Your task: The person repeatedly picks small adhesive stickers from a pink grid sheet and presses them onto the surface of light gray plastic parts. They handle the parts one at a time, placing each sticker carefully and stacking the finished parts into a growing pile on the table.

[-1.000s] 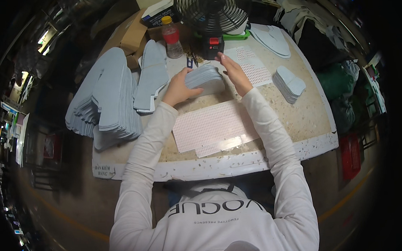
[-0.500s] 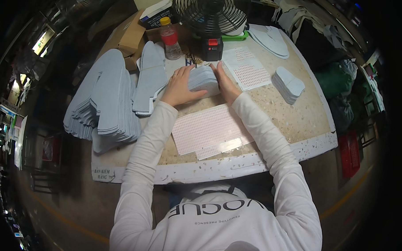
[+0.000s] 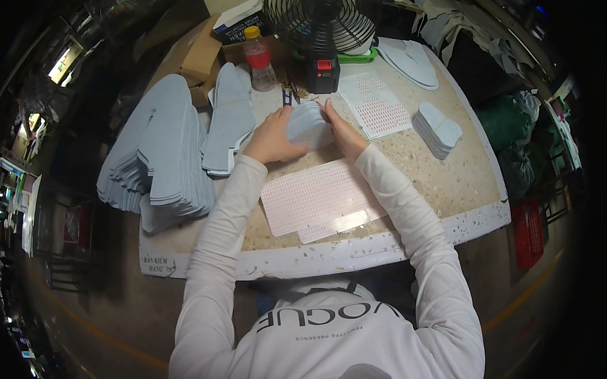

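Observation:
Between my two hands stands a small stack of light blue-grey cut pieces point(image 3: 308, 124), its layered edges facing up and toward me. My left hand point(image 3: 273, 138) wraps its left side, thumb along the near edge. Against the right side presses my right hand point(image 3: 345, 132), fingers at the far corner. Just nearer to me lie sticker sheets with rows of small red print point(image 3: 317, 196), one overlapping the other. A similar banded small stack point(image 3: 438, 131) sits to the right, apart from both hands.
Tall stacks of long grey pieces point(image 3: 172, 147) and a banded bundle point(image 3: 229, 122) stand at left. Behind are a yellow-capped bottle point(image 3: 259, 57), a black fan point(image 3: 322, 28) and a cardboard box point(image 3: 190, 53). Another red-printed sheet point(image 3: 375, 107) and white cut pieces point(image 3: 409, 62) lie at right.
The stack between my hands has tilted, and its layers now look slanted and slightly fanned. Both hands keep their places around it.

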`<state>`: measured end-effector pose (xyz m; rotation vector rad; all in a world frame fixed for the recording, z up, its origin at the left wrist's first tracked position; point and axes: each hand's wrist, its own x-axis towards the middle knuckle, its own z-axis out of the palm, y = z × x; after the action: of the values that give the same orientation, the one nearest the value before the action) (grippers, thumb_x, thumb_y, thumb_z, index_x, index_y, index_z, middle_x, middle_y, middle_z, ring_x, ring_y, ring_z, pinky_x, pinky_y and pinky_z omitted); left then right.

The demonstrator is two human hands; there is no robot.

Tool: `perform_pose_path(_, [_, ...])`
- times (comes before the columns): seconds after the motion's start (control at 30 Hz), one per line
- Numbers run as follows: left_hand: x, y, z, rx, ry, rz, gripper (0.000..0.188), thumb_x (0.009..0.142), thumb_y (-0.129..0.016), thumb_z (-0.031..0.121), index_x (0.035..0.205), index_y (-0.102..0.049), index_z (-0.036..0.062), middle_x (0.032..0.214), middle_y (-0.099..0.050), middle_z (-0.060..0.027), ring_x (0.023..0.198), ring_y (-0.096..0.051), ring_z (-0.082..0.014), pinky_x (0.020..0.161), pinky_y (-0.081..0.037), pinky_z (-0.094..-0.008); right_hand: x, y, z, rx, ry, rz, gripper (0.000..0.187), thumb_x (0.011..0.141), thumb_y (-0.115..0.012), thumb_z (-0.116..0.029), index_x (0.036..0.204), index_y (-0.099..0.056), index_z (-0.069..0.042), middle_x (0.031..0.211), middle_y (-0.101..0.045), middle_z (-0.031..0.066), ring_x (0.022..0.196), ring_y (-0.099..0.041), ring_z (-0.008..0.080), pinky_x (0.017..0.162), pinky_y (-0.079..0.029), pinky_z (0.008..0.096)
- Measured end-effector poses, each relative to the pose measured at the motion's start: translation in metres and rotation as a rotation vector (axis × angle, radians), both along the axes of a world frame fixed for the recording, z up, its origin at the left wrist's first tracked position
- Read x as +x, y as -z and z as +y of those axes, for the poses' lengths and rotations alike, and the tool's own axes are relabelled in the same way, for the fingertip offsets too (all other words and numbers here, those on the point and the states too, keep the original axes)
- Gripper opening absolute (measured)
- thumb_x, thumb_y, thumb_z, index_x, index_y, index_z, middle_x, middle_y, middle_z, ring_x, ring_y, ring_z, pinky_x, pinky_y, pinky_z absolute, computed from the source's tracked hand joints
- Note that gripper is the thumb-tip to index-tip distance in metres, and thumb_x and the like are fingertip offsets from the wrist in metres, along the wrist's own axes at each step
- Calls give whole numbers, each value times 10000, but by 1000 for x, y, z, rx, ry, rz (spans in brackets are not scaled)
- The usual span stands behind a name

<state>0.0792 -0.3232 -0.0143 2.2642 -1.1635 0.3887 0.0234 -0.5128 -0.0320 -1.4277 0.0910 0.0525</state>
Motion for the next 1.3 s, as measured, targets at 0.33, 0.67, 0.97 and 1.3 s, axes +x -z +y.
perform_pose_path(0.33, [12,-29,28,300,-210,169,834,571,-841,433,1222,-485,52,1026,-673,-195,963,-650,-374,813,-514,-454,62,4,-47,-933,344,-330,193,838,-641,-232,956,-744,-120,856,-713,148,797,-693,311,752,-543,386])
perform_pose_path(0.67, [20,-18,32,390,-248,227,837,574,-813,389,1242,-452,35,1024,-662,-214,959,-649,-389,817,-519,-446,104,-1,-5,-1471,306,-414,130,774,-644,-212,828,-724,-126,786,-690,159,748,-685,343,670,-550,454])
perform_pose_path(0.97, [14,-17,32,401,-274,207,855,557,-833,416,1231,-476,28,969,-672,-230,912,-658,-409,787,-524,-454,121,15,18,-1321,494,-281,221,830,-639,-302,851,-724,-100,809,-696,163,762,-674,354,702,-536,462])
perform_pose_path(1.3, [19,-11,31,376,-312,263,826,541,-868,391,1186,-498,31,992,-664,-238,946,-646,-410,807,-516,-458,59,-50,-18,-524,160,-405,183,840,-686,-150,992,-698,-49,823,-701,67,749,-691,168,699,-517,270])
